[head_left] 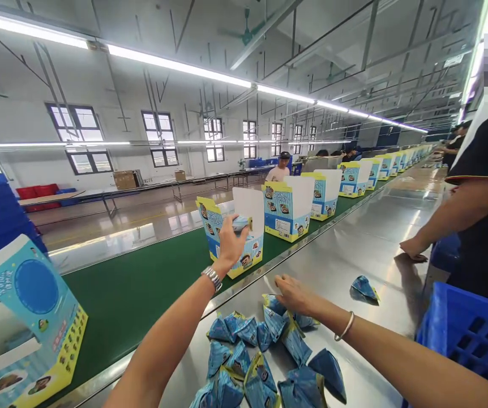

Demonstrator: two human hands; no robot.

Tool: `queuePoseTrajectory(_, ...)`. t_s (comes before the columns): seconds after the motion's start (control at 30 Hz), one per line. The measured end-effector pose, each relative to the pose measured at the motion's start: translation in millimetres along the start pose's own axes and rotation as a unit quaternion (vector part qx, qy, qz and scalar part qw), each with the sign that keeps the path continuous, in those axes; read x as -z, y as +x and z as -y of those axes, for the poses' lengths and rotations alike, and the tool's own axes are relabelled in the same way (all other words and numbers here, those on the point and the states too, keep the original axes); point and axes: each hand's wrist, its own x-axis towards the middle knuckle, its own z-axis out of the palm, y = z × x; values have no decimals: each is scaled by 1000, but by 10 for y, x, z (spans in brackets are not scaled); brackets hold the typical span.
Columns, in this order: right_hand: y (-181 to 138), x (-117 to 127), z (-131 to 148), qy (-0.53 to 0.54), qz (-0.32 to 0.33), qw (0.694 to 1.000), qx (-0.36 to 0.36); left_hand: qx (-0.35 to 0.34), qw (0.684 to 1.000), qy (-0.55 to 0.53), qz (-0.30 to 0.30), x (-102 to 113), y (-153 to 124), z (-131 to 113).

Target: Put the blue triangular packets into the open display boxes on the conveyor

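My left hand is raised over the green conveyor belt and is closed on a small blue packet at the open top of a blue and yellow carton. Resting palm down on the steel table, my right hand touches the far edge of a pile of several blue triangular packets. Its fingers are curled around one packet at the pile's top.
More open cartons stand in a row along the belt into the distance. A carton lies tilted at the near left. One stray packet lies on the table. A blue crate sits at right, beside a person in black whose hand rests on the table.
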Motion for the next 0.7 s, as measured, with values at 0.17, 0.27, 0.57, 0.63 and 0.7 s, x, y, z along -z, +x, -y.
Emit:
queuePoseTrajectory(0.17,-71,30,72,-16,-6,1000,6,26,971,213,110,-389,712,298)
queuePoseTrajectory(0.27,-123,32,130,-26,-2,999,20,17,923,339,179,-407,751,472)
queuePoseTrajectory(0.57,-402,211,402,-9,17,997,75,-7,772,565,290,474,434,670)
queuePoseTrajectory(0.63,-433,257,433,-5,15,997,79,8,764,581,281,710,214,791)
queuePoseTrajectory(0.7,-439,289,444,-1,11,997,78,31,768,586,257,880,-60,952)
